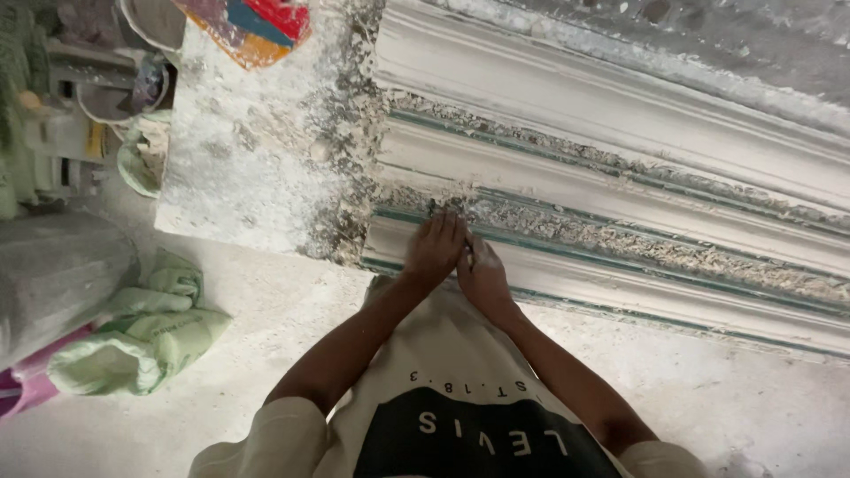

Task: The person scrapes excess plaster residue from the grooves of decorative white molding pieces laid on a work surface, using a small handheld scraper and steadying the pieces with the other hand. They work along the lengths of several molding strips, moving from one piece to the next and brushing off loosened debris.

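White plaster moulding [611, 190] streaked with green lines, pale green bags [146, 341] on grey floor [292, 354], speckled grey-white slab [257, 150].

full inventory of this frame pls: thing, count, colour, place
plaster cornice moulds: several long strips, white with green edges, side by side across centre and right
plaster-crusted slab: 1, grey-white, upper left of centre
sacks: about 2, pale green, crumpled on floor at left
grey bundle: 1, far left
buckets: a few, whitish, top left
floor: dusty white, bottom
shirt: 1, beige with black panel, bottom centre
left hand: flat on nearest mould's end
right hand: beside it, touching same mould
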{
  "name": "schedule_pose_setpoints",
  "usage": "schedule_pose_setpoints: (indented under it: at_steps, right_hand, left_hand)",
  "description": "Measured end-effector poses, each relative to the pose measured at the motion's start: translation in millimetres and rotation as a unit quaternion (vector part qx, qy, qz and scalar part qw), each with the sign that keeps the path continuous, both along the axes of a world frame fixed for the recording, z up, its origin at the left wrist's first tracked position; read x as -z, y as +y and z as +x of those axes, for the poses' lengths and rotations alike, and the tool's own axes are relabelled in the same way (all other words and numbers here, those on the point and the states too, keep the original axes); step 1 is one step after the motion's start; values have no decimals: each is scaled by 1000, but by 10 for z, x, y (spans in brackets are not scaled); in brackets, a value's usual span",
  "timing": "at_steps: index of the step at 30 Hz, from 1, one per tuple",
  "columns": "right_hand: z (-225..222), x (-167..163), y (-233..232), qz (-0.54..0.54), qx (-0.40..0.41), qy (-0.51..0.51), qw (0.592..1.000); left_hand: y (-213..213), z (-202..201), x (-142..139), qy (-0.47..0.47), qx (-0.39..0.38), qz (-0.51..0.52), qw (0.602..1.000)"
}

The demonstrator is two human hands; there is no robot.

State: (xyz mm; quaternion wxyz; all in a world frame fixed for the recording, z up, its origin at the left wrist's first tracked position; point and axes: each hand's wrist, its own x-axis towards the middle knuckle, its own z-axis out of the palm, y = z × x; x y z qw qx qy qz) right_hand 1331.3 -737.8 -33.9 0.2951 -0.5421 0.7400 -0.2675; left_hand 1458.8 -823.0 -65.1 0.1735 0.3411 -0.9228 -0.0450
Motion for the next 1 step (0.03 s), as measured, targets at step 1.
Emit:
schedule_pose_setpoints:
  at_steps: [1]
  right_hand:
    - [20, 21, -44, 21, 20, -2, 1000]
  left_hand:
    - [-43, 13, 14, 3, 6, -5, 1000]
